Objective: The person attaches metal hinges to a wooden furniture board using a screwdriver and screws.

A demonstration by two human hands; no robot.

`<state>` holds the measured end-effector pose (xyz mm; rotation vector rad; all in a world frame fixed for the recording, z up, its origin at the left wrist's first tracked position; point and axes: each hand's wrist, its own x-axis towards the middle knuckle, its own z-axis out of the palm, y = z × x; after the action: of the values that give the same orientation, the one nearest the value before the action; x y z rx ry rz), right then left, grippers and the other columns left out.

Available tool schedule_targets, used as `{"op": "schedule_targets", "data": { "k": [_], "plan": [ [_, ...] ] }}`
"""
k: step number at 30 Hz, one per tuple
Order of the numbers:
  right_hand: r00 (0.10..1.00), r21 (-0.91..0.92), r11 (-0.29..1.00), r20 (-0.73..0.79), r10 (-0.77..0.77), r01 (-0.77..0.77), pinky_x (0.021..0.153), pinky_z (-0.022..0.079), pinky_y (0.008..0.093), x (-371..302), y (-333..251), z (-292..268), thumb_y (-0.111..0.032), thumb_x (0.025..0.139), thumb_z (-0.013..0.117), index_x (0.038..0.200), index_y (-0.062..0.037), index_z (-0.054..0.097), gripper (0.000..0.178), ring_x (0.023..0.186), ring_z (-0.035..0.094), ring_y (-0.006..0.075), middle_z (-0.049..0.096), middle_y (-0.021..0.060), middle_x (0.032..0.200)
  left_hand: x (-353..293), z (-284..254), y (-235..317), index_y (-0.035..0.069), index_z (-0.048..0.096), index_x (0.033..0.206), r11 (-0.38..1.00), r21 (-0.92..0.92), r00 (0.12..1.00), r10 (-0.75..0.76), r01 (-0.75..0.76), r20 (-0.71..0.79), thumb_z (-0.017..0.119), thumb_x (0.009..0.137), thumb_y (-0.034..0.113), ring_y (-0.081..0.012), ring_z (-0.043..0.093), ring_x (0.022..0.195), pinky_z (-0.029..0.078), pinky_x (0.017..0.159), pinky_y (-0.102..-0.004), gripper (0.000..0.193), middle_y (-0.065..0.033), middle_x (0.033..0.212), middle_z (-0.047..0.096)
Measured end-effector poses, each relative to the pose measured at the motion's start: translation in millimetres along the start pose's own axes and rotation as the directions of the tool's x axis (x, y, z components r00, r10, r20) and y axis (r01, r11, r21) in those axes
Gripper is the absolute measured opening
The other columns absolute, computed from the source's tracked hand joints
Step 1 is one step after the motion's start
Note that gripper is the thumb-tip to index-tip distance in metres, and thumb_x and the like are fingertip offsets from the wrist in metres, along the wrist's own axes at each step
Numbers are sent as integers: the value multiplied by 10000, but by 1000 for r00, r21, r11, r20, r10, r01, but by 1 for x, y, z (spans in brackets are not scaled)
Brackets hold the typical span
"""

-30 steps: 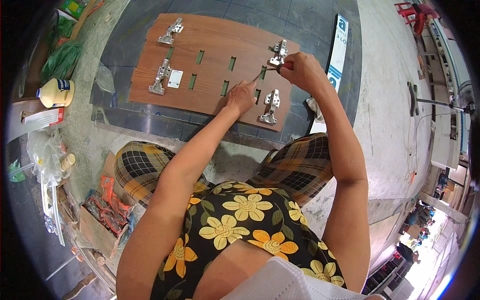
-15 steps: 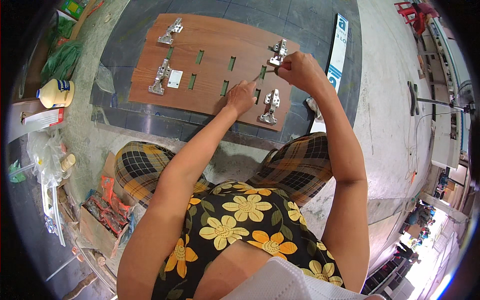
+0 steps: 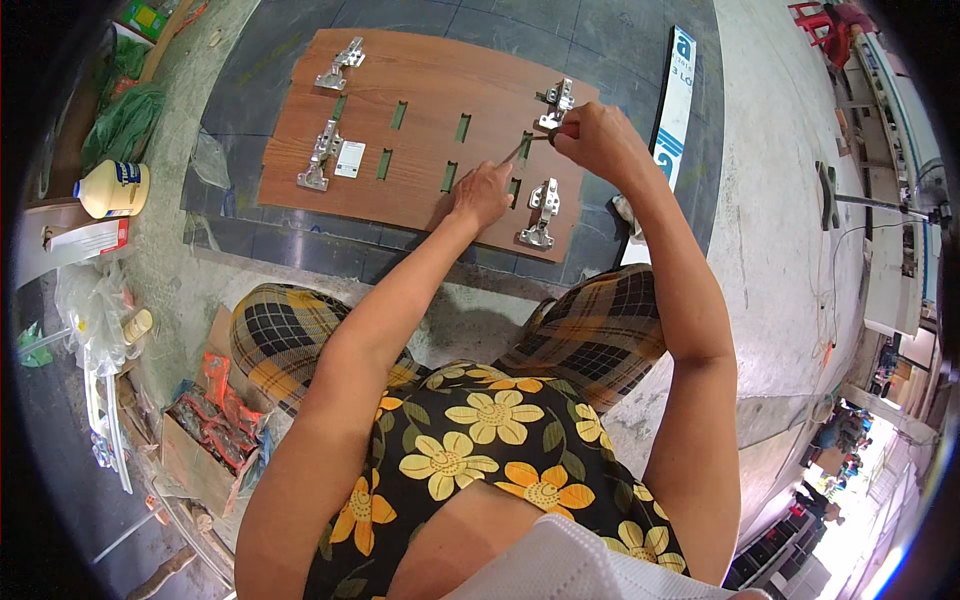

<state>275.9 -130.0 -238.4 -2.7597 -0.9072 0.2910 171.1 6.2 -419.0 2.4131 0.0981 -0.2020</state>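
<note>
A brown wood-grain board (image 3: 430,75) with several rectangular slots lies in front of me. Metal cabinet hinges sit on it, including one at its far right (image 3: 560,95), one at the near right (image 3: 541,215) and one at the left (image 3: 321,155). My right hand (image 3: 605,140) is closed round the dark handle of a screwdriver (image 3: 557,134), whose thin shaft slants down to the left. At the shaft's lower end, my left hand (image 3: 483,193) rests over the board with fingers pinched together. What they pinch is hidden.
Beneath the board is a dark tiled slab (image 3: 240,125). A white printed strip (image 3: 680,95) lies along its right side. At the left are a cream bottle (image 3: 122,190), a cardboard box of orange-red packets (image 3: 210,425) and clear plastic bags (image 3: 90,305).
My right hand has turned slightly on the screwdriver handle, and the shaft's angle has shifted a little. My left hand stays in nearly the same place; the board and hinges have not moved.
</note>
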Motion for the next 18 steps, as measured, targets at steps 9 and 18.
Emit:
{"op": "schedule_targets", "data": {
  "k": [9,18],
  "plan": [
    [998,156,987,56,38,-47,701,545,433,-5,-1,-10,-168,724,653,812,25,718,222,740,667,412,660,259,748,-1,0,0,70,567,1223,1000,-4,999,19,-20,-46,729,801,190,-406,599,1066,499,897,-488,468,-213,1119,586],
    [993,113,993,113,30,-43,647,541,356,-7,-2,-12,-152,779,677,895,33,730,225,665,696,261,698,172,723,-1,1,0,74,553,1327,1000,-2,1000,-6,6,-10,728,786,213,-407,585,1086,485,920,-477,585,-221,1145,583]
  ]
}}
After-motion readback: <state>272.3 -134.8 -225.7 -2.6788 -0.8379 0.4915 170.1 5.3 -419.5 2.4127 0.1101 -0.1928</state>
